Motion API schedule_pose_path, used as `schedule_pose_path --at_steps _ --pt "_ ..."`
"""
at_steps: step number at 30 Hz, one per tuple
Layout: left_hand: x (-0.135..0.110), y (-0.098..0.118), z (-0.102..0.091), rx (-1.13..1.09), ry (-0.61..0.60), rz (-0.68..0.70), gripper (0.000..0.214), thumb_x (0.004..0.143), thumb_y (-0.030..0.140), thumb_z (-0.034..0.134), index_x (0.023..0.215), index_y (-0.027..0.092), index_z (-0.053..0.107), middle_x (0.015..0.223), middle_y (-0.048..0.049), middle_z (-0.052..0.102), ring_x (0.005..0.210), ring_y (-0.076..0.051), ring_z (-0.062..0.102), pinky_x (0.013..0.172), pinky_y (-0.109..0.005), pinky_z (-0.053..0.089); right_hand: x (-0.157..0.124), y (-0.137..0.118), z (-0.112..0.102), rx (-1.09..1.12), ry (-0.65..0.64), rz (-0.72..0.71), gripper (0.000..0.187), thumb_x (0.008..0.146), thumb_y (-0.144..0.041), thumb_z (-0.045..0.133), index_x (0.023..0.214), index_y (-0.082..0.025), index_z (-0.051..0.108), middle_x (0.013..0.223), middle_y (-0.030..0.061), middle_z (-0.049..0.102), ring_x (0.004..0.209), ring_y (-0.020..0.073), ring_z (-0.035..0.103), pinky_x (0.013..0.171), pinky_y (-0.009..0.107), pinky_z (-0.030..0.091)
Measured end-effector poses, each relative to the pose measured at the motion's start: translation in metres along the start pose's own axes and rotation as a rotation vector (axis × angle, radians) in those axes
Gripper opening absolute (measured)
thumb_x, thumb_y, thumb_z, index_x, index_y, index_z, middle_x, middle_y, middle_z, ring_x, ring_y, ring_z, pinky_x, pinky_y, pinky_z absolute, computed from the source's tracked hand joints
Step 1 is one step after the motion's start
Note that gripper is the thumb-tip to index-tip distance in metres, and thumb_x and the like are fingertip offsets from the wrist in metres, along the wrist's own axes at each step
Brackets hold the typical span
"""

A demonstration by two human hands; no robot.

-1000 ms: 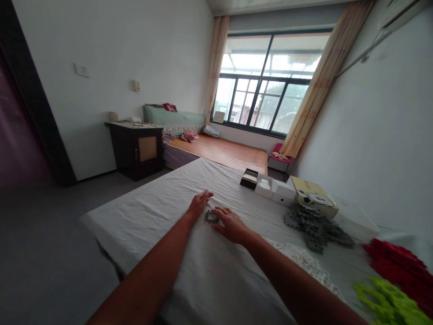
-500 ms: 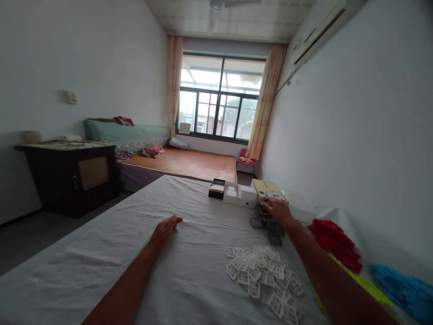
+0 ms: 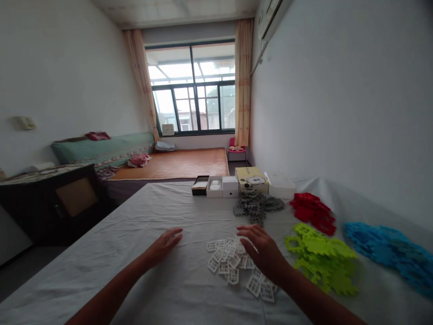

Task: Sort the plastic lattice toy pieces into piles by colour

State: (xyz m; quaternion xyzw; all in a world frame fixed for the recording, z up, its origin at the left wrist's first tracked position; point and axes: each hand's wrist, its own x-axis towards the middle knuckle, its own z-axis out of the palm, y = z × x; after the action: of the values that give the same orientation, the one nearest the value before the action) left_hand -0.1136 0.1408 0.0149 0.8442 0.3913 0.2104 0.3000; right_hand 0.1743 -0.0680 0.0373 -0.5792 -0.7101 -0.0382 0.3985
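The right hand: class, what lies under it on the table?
The right hand rests over a heap of white grid pieces on the white cloth. Pieces show around the hand; any directly beneath the palm are covered.

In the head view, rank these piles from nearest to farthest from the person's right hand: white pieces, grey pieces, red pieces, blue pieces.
From the right hand:
1. White pieces, directly under and beside the hand.
2. Grey pieces, farther up the table, before the boxes.
3. Red pieces, to the right, near the wall.
4. Blue pieces, far right.
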Motion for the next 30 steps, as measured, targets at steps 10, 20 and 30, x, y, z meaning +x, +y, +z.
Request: schedule_pose_path --at_steps 10,20,30 --pt "0.006 0.061 0.145 0.472 -0.262 0.471 0.066 0.084 0.043 0.046 0.142 0.032 0.015 0.150 -0.0029 0.012 0.136 -0.027 0.013 0.109 -0.047 0.016 -0.022 -0.025 0.020 -0.050 -0.080 -0.387 0.010 0.084 -0.026 0.048 0.089 -0.023 0.056 0.095 -0.0021 0.067 0.089 0.0116 0.054 0.083 0.028 0.035" --pt "0.042 0.100 0.133 0.020 -0.185 0.371 0.047 0.090 0.043 0.029 0.134 0.027 0.037 0.142 -0.0026 0.036 0.130 -0.018 0.030 0.109 -0.038 0.026 -0.027 0.004 0.046 -0.164 -0.171 -0.561 0.011 0.085 -0.036 0.051 0.085 -0.026 0.054 0.091 -0.0086 0.066 0.088 0.0096 0.053 0.080 0.025 0.037" --pt "0.029 0.084 0.124 -0.228 -0.084 0.381 0.042 0.091 0.042 0.028 0.107 0.023 0.062 0.115 -0.0065 0.061 0.109 -0.017 0.053 0.099 -0.029 0.040 -0.016 0.018 0.064 -0.201 0.045 -0.397 0.018 0.089 -0.027 0.046 0.075 -0.022 0.056 0.075 -0.0037 0.066 0.086 0.0126 0.057 0.085 0.028 0.037"
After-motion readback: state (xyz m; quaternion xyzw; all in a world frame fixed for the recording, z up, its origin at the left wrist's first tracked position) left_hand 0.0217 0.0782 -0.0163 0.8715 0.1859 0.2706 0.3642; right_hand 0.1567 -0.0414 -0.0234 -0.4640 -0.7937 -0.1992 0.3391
